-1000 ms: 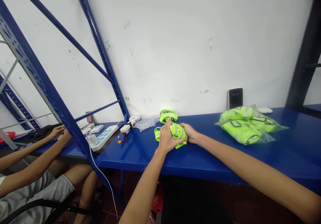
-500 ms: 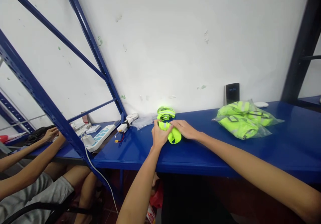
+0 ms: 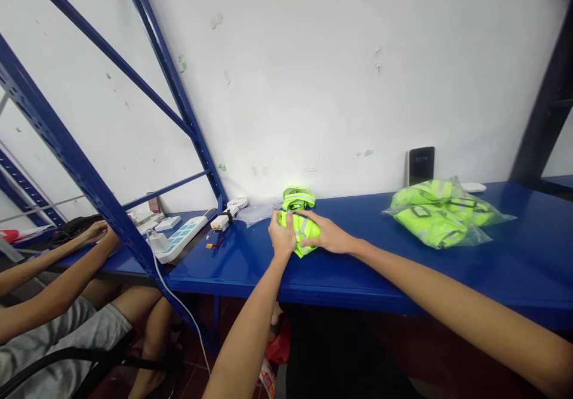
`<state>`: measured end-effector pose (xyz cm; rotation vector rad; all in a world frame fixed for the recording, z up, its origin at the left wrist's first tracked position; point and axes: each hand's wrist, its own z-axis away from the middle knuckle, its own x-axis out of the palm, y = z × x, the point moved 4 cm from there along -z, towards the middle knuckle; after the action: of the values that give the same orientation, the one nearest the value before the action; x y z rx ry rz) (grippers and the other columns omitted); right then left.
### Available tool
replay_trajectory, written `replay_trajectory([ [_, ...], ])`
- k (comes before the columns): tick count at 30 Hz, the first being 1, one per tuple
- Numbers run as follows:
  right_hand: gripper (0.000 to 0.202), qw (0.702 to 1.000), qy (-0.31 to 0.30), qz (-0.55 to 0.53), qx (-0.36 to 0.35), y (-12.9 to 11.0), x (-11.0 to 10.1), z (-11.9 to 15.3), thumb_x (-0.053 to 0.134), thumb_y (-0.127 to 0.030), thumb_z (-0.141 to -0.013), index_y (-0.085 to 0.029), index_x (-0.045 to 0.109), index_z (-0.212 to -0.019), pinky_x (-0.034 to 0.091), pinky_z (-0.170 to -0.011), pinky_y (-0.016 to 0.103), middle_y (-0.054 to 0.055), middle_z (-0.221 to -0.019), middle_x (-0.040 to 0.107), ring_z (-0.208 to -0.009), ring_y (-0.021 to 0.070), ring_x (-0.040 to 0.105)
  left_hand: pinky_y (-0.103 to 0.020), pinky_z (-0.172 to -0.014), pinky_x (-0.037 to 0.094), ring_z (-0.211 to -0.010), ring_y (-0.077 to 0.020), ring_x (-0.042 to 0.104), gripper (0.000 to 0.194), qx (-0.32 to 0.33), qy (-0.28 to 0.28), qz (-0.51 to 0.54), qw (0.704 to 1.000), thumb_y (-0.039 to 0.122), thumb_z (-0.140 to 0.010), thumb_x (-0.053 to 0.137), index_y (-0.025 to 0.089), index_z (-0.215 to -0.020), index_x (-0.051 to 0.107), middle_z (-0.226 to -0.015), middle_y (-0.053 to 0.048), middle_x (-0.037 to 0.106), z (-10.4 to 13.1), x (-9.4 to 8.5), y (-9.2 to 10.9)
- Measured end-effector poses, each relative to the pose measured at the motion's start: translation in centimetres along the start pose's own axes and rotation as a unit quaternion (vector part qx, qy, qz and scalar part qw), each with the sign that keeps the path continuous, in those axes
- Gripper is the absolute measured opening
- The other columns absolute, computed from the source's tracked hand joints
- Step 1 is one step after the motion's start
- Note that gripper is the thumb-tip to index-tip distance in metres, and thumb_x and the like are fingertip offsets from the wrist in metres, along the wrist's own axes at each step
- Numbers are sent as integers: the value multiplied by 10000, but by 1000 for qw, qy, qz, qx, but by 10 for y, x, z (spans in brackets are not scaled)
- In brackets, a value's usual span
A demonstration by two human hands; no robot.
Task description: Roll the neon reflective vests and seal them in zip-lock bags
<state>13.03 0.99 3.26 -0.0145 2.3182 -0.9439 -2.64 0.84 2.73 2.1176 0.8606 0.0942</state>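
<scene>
A folded neon-yellow reflective vest [image 3: 307,228] with silver strips lies on the blue table in front of me. My left hand [image 3: 282,235] is wrapped round its left side, thumb on top. From the right, my right hand [image 3: 329,234] grips the same bundle, its fingers over the fabric and partly hidden. Just behind my hands sits another folded neon-yellow bundle [image 3: 299,197] with a silver band, close to the wall.
Neon-yellow vests in clear plastic bags [image 3: 430,223] lie to the right, before a propped phone [image 3: 421,164]. A crumpled clear bag [image 3: 257,212], a small white fan [image 3: 228,215] and a power strip [image 3: 185,237] are left. Beyond a blue post [image 3: 89,166], another person's arms [image 3: 85,262] rest.
Both hands have shifted round the vest, and the loop of fabric that hung out at its lower right is now tucked into a more compact bundle. The view has tilted slightly.
</scene>
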Motion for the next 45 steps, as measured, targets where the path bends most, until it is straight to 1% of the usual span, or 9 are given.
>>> replay_trajectory([
  [6,884,1000,6,-22,-13,1,0,-2,754,-432,-708,-263,338,-1470,343,-1090,406,71,-1469,436,-1330,283,426,-273,-690,400,-707,-158,521,347,27,-29,76,996,436,-970,273,209,-831,495,-735,2,529,5,8,6],
  [10,763,998,51,-34,-13,-3,0,-4,748,-394,-715,-276,450,-1408,370,-1074,392,43,-1405,519,-1284,267,486,-302,-759,434,-799,-173,572,320,-14,-51,135,989,416,-974,251,219,-1092,474,-881,-23,585,6,11,2],
  [18,523,949,302,-33,79,18,-27,-11,702,-380,-720,-212,632,-1210,461,-959,412,62,-1160,683,-1061,269,626,-383,-1015,395,-1171,-224,553,946,-9,-215,211,953,545,-802,619,244,-1481,33,-1299,-132,532,13,32,3],
  [23,528,897,389,-188,100,29,-34,-11,688,-418,-705,-167,628,-1166,520,-829,355,65,-1063,700,-946,241,642,-414,-1026,390,-1219,-277,530,1105,-1,-261,75,962,408,-607,818,210,-1474,162,-1321,-145,544,14,40,5],
  [27,540,871,371,-300,112,33,-27,-13,695,-404,-679,-178,612,-1162,533,-782,325,53,-1042,700,-914,220,647,-392,-939,446,-1088,-267,607,753,24,-302,-3,953,341,-604,801,204,-1267,472,-1200,-95,636,15,46,3],
  [30,532,855,343,-369,125,34,-25,-14,722,-366,-646,-188,615,-1136,541,-774,332,36,-1003,707,-884,219,657,-361,-855,464,-1002,-270,643,538,42,-306,-69,948,264,-670,721,219,-1171,528,-1103,-75,679,14,48,0],
  [36,370,846,210,-473,127,21,-23,-15,679,-335,-680,-215,647,-1028,541,-812,373,34,-975,722,-882,240,672,-392,-828,421,-962,-327,631,238,93,-216,-231,944,349,-767,612,208,-958,595,-907,-115,690,10,36,3],
  [39,332,847,138,-492,143,16,-19,-14,589,-364,-726,-197,654,-1006,529,-842,417,61,-971,728,-925,268,668,-411,-893,386,-987,-318,603,223,108,-150,-254,949,352,-747,632,182,-889,604,-896,-122,671,10,28,6],
  [45,391,849,53,-502,159,15,-14,-9,543,-306,-703,-173,641,-1058,514,-862,446,81,-988,729,-937,282,667,-408,-984,335,-1138,-282,534,543,154,-111,-189,963,345,-742,643,227,-1256,509,-1197,-116,611,11,20,11],
])
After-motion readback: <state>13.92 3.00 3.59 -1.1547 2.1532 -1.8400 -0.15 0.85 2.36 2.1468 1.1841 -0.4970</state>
